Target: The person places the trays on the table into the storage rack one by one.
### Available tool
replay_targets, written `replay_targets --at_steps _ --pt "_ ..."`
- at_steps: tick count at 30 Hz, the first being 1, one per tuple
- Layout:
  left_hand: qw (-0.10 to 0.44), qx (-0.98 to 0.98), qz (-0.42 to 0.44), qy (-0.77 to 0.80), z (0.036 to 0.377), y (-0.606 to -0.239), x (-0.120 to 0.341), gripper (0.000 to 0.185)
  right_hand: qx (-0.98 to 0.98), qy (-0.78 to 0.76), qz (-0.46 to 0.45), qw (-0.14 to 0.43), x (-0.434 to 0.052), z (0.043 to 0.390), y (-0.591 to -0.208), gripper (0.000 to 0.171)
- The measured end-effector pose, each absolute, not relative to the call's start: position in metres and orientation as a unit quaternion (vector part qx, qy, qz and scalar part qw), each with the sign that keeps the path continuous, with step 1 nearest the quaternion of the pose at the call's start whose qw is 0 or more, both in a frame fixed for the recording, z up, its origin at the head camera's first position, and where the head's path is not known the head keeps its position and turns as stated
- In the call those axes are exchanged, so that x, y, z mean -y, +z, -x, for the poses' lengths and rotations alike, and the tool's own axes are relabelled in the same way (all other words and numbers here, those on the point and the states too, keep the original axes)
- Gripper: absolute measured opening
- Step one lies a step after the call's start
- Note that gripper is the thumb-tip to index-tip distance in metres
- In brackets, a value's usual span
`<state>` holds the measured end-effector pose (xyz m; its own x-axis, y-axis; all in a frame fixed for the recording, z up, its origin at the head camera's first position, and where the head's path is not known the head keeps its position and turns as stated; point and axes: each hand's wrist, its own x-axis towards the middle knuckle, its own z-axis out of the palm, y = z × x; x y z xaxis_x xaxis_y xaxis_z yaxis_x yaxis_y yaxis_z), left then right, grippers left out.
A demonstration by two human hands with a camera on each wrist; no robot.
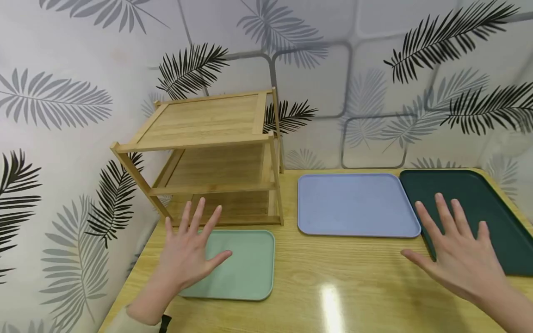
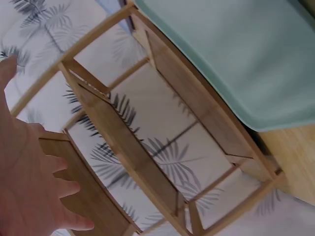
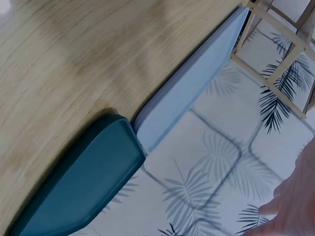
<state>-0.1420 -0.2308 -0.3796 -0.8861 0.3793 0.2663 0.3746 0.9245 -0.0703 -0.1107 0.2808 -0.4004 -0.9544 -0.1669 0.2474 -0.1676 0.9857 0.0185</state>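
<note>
My left hand (image 1: 187, 256), fingers spread and palm down, is held over the left part of a mint green tray (image 1: 250, 266). Nothing is in its grasp. In the left wrist view the palm side of the left hand (image 2: 29, 182) shows beside the wooden rack (image 2: 133, 152). My right hand (image 1: 462, 254) is likewise spread, above the near left side of a dark green tray (image 1: 499, 222), and holds nothing. Left of that tray lies a lavender-blue tray (image 1: 358, 203), their edges meeting. Part of the right hand (image 3: 290, 201) enters the right wrist view at the lower right.
The three-tier wooden rack (image 1: 208, 120) stands at the back left of the table, just behind the mint tray. A light wood table (image 1: 300, 277) bears everything. Walls with a leaf pattern (image 1: 312, 83) close off the back and the left side.
</note>
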Motion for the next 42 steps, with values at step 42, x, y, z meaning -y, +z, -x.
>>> replay_targets --at_steps 42 --pt "0.188 0.878 0.054 -0.437 0.222 -0.366 0.388 0.103 0.87 0.401 -0.285 -0.029 -0.102 0.168 -0.468 0.075"
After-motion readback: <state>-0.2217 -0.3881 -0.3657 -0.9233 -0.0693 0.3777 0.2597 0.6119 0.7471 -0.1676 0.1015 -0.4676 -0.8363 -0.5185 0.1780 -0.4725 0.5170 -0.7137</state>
